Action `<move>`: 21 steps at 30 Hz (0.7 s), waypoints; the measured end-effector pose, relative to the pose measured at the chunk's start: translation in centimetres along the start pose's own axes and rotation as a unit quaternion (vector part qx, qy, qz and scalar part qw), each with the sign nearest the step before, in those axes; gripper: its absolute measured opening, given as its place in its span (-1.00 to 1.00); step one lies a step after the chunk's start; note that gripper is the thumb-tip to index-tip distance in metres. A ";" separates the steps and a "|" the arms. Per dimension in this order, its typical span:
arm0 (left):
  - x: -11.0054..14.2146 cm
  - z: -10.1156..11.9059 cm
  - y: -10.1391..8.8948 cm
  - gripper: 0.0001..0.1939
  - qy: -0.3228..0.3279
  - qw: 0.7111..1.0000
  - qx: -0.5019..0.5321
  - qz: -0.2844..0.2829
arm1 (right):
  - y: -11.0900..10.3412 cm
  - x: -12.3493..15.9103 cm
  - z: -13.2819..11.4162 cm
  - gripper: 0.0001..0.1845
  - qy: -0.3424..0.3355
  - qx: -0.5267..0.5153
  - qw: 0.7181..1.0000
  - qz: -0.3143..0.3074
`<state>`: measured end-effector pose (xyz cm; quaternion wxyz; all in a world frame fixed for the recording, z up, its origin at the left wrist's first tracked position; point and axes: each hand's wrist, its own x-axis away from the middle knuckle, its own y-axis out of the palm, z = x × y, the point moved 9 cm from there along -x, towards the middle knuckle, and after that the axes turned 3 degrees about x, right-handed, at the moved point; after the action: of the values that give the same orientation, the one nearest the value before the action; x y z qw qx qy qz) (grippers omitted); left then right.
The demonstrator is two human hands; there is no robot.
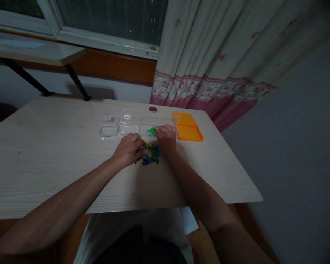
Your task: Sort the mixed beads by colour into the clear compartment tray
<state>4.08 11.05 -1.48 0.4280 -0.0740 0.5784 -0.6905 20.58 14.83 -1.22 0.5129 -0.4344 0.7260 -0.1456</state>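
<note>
A small pile of mixed pieces [151, 156], blue, green, yellow and dark, lies on the table in front of me. My left hand [129, 149] rests at the pile's left side, its fingers curled and thumb pinched near the pieces; what is in the pinch is too small to make out. Just beyond the pile, a clear plastic compartment box [129, 129] has green pieces [151, 131] in one compartment. My right hand [167, 136] is over that compartment, fingers bent together at the green pieces. Whether it holds one is hidden.
An orange tray [189, 132] stands at the right end of the clear box. A brown round spot [153, 109] shows near the table's back edge. A raised shelf [44, 51] on black legs is at the back left, and a curtain [198, 73] hangs behind the table [57, 154].
</note>
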 end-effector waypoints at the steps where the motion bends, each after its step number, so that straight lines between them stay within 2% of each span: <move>1: 0.0 0.0 0.0 -0.80 0.000 1.000 -0.002 0.000 | 0.0 0.0 0.0 -0.82 -0.002 -0.003 1.000 0.003; 21: -0.1 0.1 0.6 -0.87 -0.018 1.000 -0.011 -0.017 | 0.1 0.0 -0.2 -0.83 -0.007 -0.019 1.000 -0.007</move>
<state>4.51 11.01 -1.91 0.4253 -0.1007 0.5769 -0.6901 20.36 14.89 -1.21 0.5089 -0.4501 0.7218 -0.1325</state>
